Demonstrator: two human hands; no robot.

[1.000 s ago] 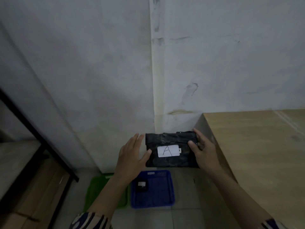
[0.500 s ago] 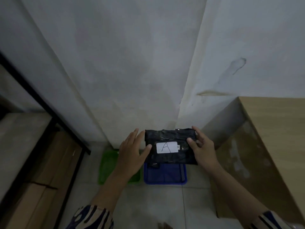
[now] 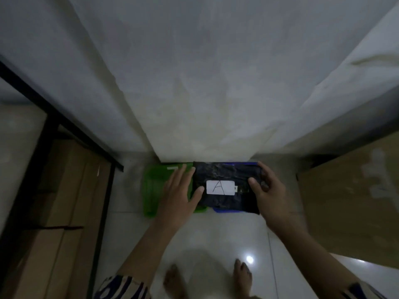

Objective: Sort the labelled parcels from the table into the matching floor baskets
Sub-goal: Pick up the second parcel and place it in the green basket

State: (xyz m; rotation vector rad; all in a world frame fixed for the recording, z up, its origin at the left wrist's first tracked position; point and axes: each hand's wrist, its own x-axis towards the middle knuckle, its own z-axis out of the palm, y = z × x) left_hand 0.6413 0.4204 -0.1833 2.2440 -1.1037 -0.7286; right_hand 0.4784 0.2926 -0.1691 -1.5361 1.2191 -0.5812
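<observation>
A black plastic-wrapped parcel (image 3: 224,174) with a white label marked "A" is held flat between both hands, above the floor baskets. My left hand (image 3: 180,196) presses its left edge, thumb on top near the label. My right hand (image 3: 266,190) grips its right end. Below it, a green basket (image 3: 152,188) sits on the floor to the left against the wall. A blue basket (image 3: 224,210) lies directly under the parcel; only slivers of its rim show.
Cardboard boxes (image 3: 64,190) sit under a black-framed shelf (image 3: 101,210) at the left. The wooden table's side panel (image 3: 349,195) stands at the right. White wall ahead, glossy tiled floor (image 3: 216,238) below, my bare feet (image 3: 243,275) at the bottom edge.
The view has tilted down and turned left; the table top has left the frame. Both hands have carried the parcel lower, over the blue and green baskets.
</observation>
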